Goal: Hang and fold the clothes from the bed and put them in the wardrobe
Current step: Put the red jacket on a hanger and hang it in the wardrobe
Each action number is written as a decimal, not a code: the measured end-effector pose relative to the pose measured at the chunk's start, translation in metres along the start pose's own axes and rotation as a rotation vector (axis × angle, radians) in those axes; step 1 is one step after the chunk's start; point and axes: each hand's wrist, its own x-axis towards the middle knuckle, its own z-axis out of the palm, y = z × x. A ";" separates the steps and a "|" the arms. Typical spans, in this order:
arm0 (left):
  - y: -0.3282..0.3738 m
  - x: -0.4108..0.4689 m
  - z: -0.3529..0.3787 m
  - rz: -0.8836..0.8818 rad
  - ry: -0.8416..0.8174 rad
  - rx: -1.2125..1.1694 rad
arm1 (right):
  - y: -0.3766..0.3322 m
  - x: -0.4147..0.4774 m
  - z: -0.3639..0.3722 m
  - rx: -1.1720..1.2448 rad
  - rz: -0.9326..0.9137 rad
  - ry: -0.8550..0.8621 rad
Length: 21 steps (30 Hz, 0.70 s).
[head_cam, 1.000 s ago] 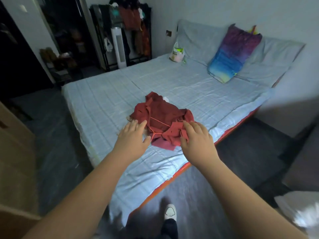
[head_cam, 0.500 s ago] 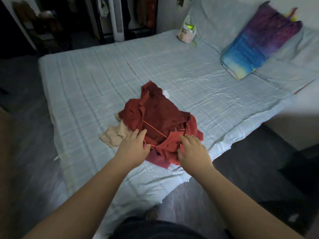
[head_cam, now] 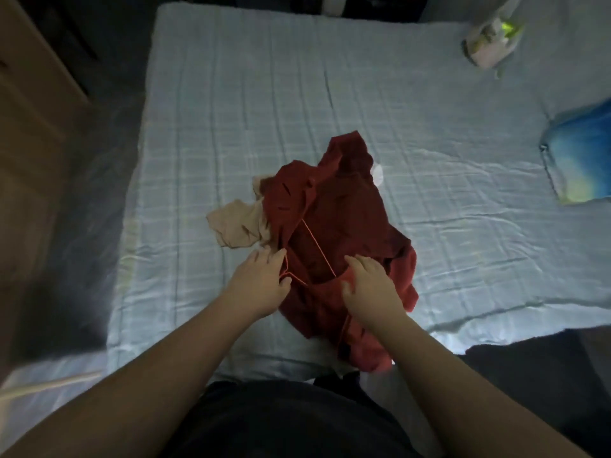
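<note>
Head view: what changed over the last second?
The view tipped down over the bed. Both hands slid further onto the red garment: left hand at the orange hanger wire, grip unclear; right hand flat on the cloth. A beige garment came into view beside it. Red garment, bag and pillow stayed put.

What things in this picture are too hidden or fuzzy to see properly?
All in the head view:
- Beige cloth: it runs under the red garment, so its shape is hidden.
- White scrap: mostly covered by the red garment.
- Pillow: cut off by the right edge.
- Bag: blurred, cut by the top edge.
- Left hand and right hand: their backs hide whether they grip the hanger or the garment.
</note>
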 end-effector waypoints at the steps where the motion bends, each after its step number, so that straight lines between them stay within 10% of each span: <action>1: 0.003 0.006 0.005 -0.034 -0.001 -0.022 | 0.006 0.012 0.001 0.001 -0.037 -0.033; 13: 0.042 0.053 0.102 -0.467 -0.117 -0.336 | 0.072 0.108 0.052 -0.061 -0.390 -0.584; 21: 0.047 0.067 0.166 -0.568 -0.290 -0.433 | 0.070 0.114 0.153 -0.068 -0.238 -0.710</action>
